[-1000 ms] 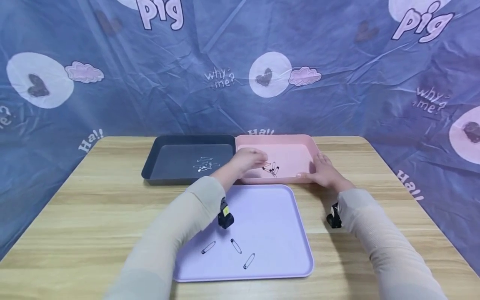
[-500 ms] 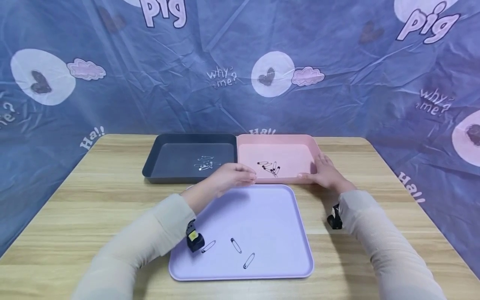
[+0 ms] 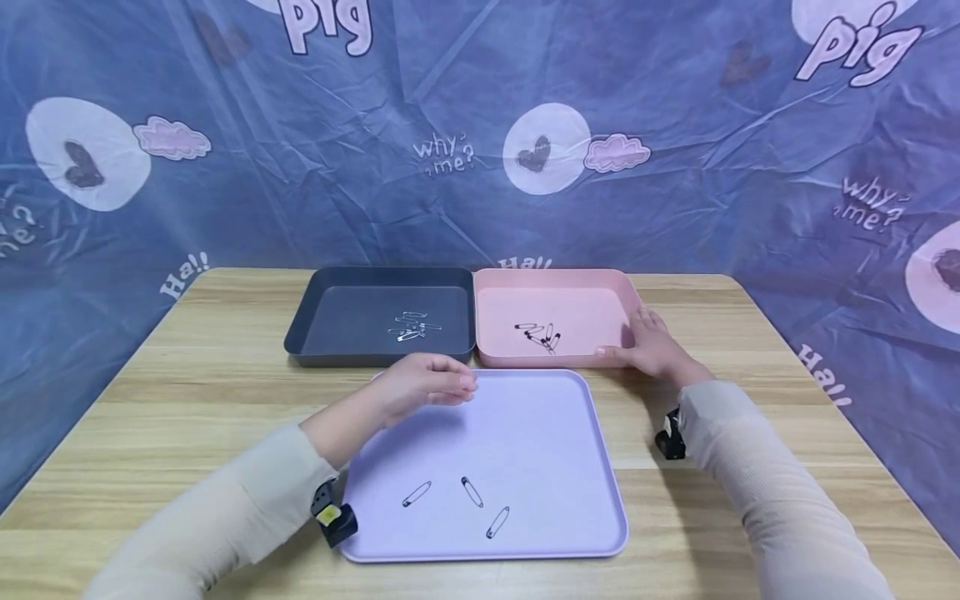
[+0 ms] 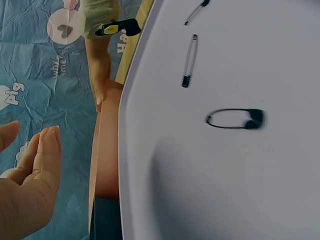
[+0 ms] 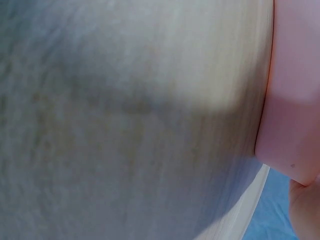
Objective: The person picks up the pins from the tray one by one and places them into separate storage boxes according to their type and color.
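My left hand hovers over the back left of the lavender tray, its fingers loosely bent and nothing held. In the left wrist view its thumb and fingers stand apart. Three safety pins lie apart on the lavender tray: a left one, a middle one and a right one, all with dark heads. At the front right corner of the pink tray, my right hand holds the rim, its thumb at the front and fingers along the right side. Several black-headed safety pins lie inside the pink tray.
A dark grey tray stands against the pink tray's left side, with several silver safety pins in it. The lavender tray lies in front of both on a wooden table. A blue printed cloth hangs behind.
My left hand has drawn back from above the pink tray, leftward and toward me, over the lavender tray. One more pin shows in the pink tray. My right hand stays at its corner.
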A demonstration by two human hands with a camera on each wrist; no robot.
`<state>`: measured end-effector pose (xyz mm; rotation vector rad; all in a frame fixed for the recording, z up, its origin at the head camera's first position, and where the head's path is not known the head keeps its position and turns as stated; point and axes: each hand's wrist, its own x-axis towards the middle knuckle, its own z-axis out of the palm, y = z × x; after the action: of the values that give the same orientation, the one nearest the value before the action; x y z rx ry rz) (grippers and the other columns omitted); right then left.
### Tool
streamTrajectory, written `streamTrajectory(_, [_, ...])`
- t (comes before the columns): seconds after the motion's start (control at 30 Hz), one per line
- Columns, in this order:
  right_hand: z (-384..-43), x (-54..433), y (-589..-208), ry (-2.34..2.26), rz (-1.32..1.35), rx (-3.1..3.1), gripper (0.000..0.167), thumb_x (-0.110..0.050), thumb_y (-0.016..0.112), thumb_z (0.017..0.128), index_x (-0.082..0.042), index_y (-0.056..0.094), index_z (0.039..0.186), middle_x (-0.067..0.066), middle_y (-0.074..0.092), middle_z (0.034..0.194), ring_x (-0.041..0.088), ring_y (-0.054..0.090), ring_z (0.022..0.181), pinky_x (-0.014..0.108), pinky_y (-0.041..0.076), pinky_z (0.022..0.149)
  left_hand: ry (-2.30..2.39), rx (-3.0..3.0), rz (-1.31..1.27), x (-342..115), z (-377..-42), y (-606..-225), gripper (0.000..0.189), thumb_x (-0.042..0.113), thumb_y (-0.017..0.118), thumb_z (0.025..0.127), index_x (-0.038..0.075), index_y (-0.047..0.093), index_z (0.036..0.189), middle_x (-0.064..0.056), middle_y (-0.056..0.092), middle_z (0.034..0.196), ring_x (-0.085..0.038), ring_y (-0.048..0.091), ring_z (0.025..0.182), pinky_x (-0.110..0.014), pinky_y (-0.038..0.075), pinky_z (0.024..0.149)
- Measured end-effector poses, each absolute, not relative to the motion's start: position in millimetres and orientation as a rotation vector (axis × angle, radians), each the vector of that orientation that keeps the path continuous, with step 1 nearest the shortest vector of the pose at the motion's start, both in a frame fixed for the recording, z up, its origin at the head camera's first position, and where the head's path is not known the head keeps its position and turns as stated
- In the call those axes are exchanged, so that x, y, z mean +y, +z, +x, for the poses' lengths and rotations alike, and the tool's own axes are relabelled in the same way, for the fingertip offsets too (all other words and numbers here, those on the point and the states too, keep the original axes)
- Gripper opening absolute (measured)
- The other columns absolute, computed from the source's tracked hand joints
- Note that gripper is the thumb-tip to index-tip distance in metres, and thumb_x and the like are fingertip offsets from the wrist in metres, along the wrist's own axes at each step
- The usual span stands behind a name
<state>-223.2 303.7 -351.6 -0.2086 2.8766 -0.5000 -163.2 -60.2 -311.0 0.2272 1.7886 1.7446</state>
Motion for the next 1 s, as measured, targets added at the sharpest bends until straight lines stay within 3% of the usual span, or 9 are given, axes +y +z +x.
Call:
streamTrajectory(0.67, [-221,302,-351,-0.517,-0.194,2.862,0.106,-0.058,0.05,0.075,0.014,-0.004,0.131,0.034,-0.008,0.134,0.044,-0.006,0.123,0.051,0.0,0.099,1.542,1.982,0.232,-107,-118,-331,0.032,0.017,0.064,0.076,-0.006,0.058,0.097,-0.008,0.062,0.083,-0.02,0.058,0.078,-0.03,0.045,0.072])
streamTrajectory(1.0, [-223,305,-356,-0.634,-0.197,2.88,0.113,-0.066,0.05,0.07,0.012,-0.004,0.132,0.033,-0.007,0.135,0.043,-0.008,0.123,0.052,-0.003,0.098,1.365,2.111,0.362,-112,-102,-349,0.018,0.012,0.066,0.073,-0.001,0.062,0.084,0.0,0.057,0.067,-0.011,0.049,0.061,-0.024,0.042,0.053])
